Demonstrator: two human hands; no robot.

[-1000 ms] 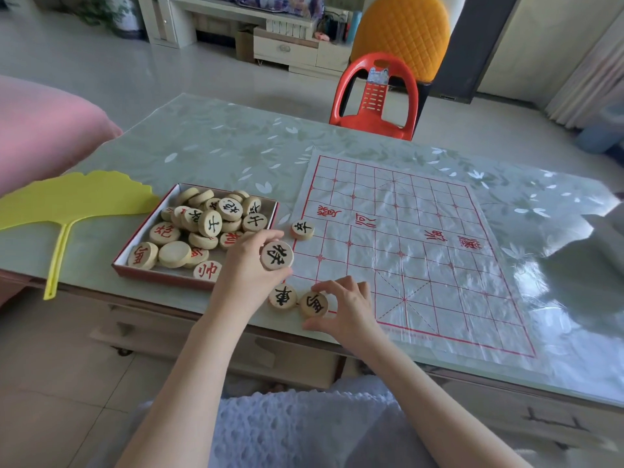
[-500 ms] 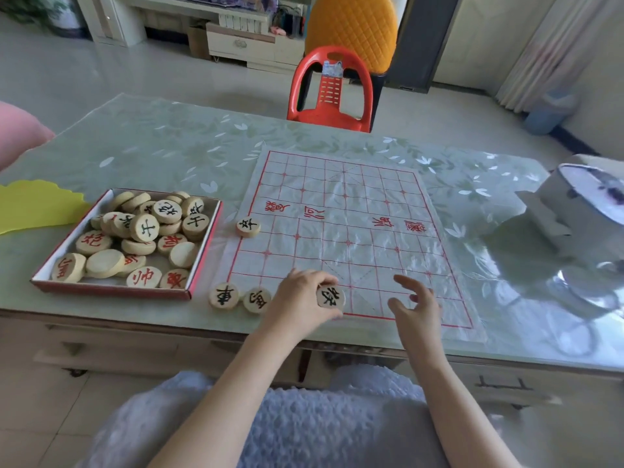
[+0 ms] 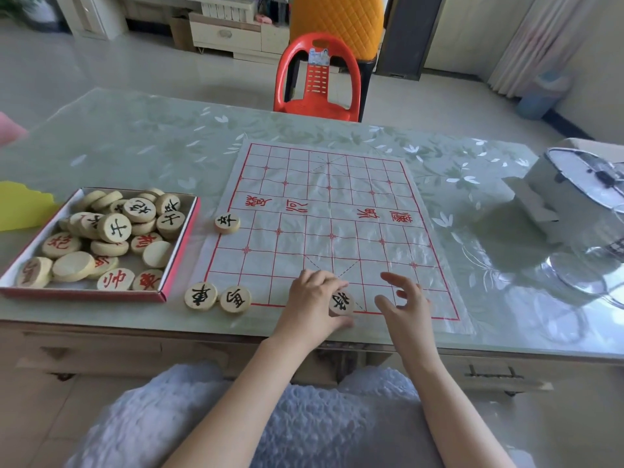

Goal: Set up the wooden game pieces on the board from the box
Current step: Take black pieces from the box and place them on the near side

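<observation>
A plastic board sheet (image 3: 331,214) with a red grid lies on the table. My left hand (image 3: 310,307) pinches a round wooden piece (image 3: 341,304) with a black character at the board's near edge, around its middle. My right hand (image 3: 405,302) hovers just to the right with fingers spread, holding nothing. Two black-lettered pieces (image 3: 201,296) (image 3: 235,299) lie side by side at the board's near left corner. A third piece (image 3: 227,223) sits on the left edge. The red-sided box (image 3: 182,244) at the left holds several pieces with red and black characters.
A yellow fan (image 3: 20,211) lies left of the box. A white appliance with a silvery lid (image 3: 580,194) stands on the table's right side. A red plastic chair (image 3: 319,79) stands beyond the table. The table's near edge runs just below my hands.
My left hand carried the piece from beside the box to the middle of the board's near edge. My right hand left the two corner pieces and moved right, fingers opening.
</observation>
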